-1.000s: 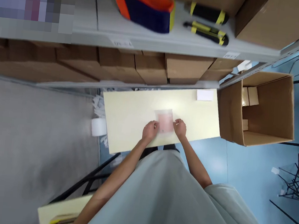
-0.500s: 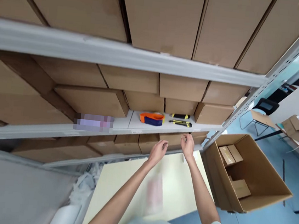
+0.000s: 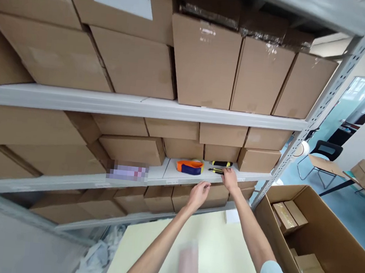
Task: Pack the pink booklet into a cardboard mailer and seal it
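A black-and-yellow utility knife (image 3: 215,171) lies on the middle shelf, its right end covered by the fingers of my right hand (image 3: 230,180), which are closed on it. Just behind it is a second black-and-yellow knife (image 3: 221,163). To the left sits an orange and dark blue tape dispenser (image 3: 190,167). My left hand (image 3: 198,194) hovers in front of the shelf edge, fingers loosely curled and apart, with nothing visible in them. Below both arms is a pale yellow tabletop (image 3: 223,249), with a blurred pinkish object (image 3: 188,265) near my body.
Cardboard boxes (image 3: 206,65) fill the metal rack (image 3: 140,107) above and behind the knives. A large open carton (image 3: 341,240) with several small boxes stands to the right. Plastic bags (image 3: 94,255) lie left of the table. A chair (image 3: 327,151) stands farther back.
My right hand has moved up to the shelf and onto the nearer knife. My left hand stays near the shelf edge. The view has tilted up, showing more upper boxes.
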Demonstrator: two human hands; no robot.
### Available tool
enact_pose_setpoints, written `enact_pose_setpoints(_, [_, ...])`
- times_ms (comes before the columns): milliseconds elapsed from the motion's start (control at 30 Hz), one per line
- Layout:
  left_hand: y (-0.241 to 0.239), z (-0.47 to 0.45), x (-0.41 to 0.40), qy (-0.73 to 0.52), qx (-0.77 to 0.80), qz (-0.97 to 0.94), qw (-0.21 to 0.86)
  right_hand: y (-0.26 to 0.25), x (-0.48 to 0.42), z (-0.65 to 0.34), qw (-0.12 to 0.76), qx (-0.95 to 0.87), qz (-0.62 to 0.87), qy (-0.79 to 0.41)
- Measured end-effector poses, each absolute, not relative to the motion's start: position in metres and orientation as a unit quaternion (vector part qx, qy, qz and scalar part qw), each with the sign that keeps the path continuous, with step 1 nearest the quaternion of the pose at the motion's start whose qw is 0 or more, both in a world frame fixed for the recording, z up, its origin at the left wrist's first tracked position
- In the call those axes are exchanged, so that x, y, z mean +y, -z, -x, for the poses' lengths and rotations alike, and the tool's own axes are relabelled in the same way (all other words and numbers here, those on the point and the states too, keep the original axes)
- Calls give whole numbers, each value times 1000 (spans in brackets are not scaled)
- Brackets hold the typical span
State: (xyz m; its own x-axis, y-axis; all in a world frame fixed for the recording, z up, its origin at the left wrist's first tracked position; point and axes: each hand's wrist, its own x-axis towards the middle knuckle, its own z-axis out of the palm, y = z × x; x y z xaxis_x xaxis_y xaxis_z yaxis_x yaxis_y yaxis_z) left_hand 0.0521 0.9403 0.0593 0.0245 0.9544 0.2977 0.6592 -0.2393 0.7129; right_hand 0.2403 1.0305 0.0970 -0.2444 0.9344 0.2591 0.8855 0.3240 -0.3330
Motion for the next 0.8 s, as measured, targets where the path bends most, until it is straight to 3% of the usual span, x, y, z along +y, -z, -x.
enact_pose_setpoints(167, [6,-32,895,-341,653,-624,260,-68,1017,-264,177,-798,571,-80])
enact_pose_setpoints(200, [27,-26,881,-330,672,-602,280,-52,1010,-270,211,-797,562,-74])
enact_pose_setpoints(333, [119,-2,804,-251,754,-495,351,37,951,-289,331,-766,544,-87])
enact_pose_setpoints(467, [186,2,728,-161,797,-418,406,129,852,-290,307,-732,578,-192])
enact_pose_setpoints(633, [222,-15,697,-123,802,-387,439,202,748,-269,212,-646,659,-322])
enact_pose_setpoints(800, [221,-32,703,-163,805,-371,433,228,708,-241,171,-577,709,-369])
